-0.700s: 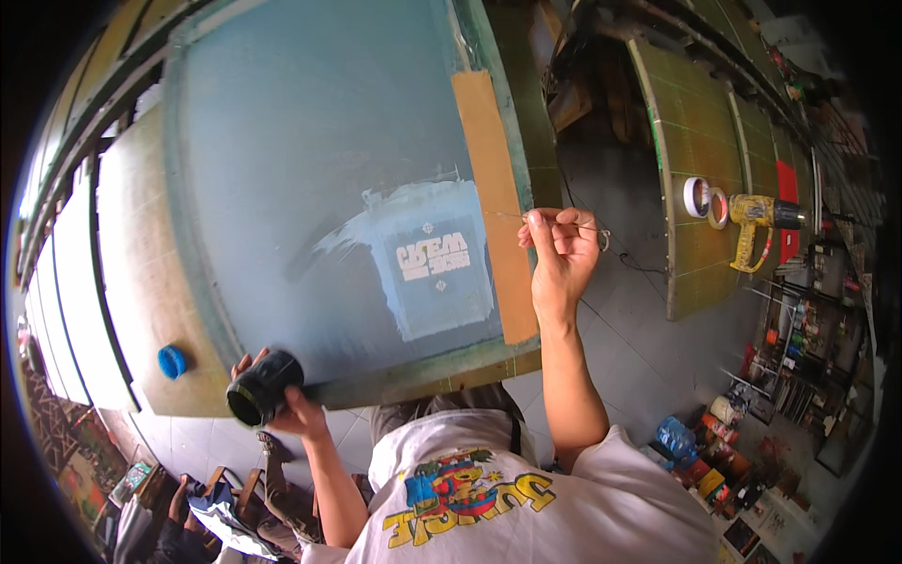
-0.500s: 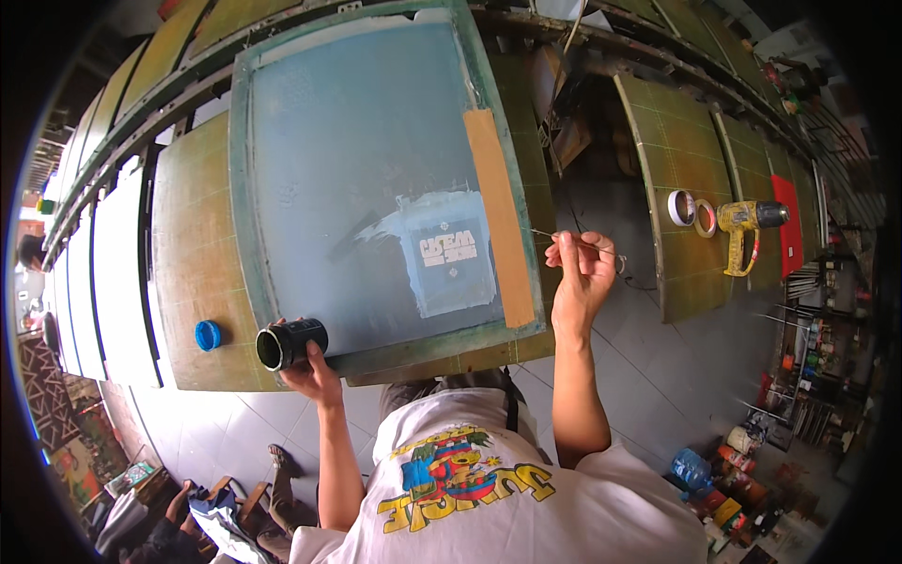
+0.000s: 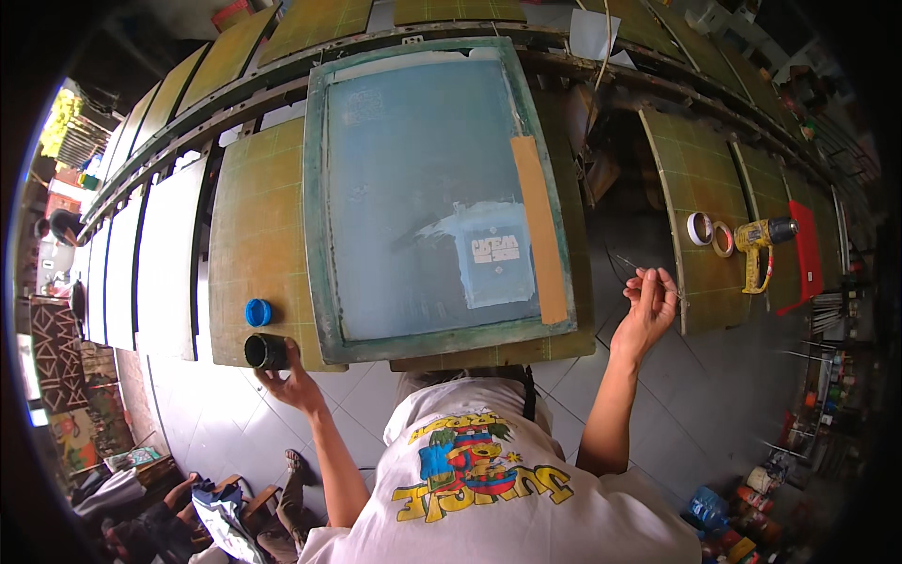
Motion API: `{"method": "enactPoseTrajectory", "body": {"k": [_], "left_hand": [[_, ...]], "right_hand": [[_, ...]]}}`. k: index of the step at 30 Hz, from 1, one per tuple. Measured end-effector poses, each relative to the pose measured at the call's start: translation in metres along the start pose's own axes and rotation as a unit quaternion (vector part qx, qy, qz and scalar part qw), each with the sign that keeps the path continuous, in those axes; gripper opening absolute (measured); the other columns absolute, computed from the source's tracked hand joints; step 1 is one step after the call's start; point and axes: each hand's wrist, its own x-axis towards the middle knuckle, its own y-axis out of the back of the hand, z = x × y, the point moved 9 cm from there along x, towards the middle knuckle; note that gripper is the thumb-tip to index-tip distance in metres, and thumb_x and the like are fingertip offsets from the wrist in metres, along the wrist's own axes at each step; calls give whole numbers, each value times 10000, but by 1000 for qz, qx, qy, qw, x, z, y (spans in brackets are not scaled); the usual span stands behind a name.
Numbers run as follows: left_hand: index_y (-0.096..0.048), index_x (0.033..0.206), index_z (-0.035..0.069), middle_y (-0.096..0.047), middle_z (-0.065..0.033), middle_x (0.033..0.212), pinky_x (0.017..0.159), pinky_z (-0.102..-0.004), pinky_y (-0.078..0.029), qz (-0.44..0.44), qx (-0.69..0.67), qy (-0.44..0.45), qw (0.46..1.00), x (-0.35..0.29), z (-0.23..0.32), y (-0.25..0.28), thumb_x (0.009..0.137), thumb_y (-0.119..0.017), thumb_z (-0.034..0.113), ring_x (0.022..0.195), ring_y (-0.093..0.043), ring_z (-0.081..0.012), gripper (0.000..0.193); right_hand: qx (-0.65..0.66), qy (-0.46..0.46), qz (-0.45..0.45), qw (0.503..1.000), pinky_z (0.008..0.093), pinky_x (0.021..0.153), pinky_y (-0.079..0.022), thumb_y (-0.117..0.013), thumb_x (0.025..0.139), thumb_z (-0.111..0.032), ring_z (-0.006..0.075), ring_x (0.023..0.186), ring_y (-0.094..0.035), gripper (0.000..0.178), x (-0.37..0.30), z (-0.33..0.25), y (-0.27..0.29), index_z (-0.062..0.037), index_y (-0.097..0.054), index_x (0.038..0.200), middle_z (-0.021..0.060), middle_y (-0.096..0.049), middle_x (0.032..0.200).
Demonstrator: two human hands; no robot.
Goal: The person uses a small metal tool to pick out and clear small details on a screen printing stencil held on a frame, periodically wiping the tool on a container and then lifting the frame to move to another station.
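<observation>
My left hand (image 3: 297, 380) is wrapped around a dark open jar (image 3: 267, 352), tipped with its mouth facing left, at the front edge of a board. Just behind the jar lies a blue screw lid (image 3: 258, 313). To the right of these a screen-printing frame (image 3: 318, 226) rests on the boards, with blue mesh and pale lettering in a light patch. Brown tape (image 3: 539, 230) runs down the frame's right side. My right hand (image 3: 646, 310) is raised over the gap right of the frame, fingertips pinched on a thin wire-like metal tool (image 3: 631, 263).
On a board at the right (image 3: 703, 188) stand two tape rolls (image 3: 699, 228), a yellow heat gun (image 3: 754, 249) and a red flat piece (image 3: 803, 254). More boards line the metal rails behind. A person's legs and foot (image 3: 296, 470) show at lower left. Bottles stand at lower right.
The jar in my left hand has moved left, off the frame's corner and nearer the blue lid. My right hand has drawn away rightward from the frame with the thin tool. The view has shifted.
</observation>
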Motion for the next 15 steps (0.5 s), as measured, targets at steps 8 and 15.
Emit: {"method": "enactPoseTrajectory", "body": {"k": [8, 15], "left_hand": [[-495, 1241, -41, -623, -158, 1121, 931, -340, -495, 50, 55, -12, 997, 122, -68, 54, 803, -805, 255, 1044, -595, -224, 613], [-533, 1202, -15, -649, -130, 1092, 881, -312, -509, -25, 147, 5, 989, 160, -93, 29, 784, -817, 230, 1003, -624, -205, 562]], "right_hand": [[-1, 35, 41, 999, 248, 645, -484, -640, 939, -175, 116, 731, -594, 256, -40, -24, -1, -14, -546, 1114, 83, -650, 928], [6, 19, 51, 999, 242, 645, -469, -629, 950, -150, 105, 727, -592, 215, -110, -35, -32, -33, -563, 1118, 64, -659, 931]]}}
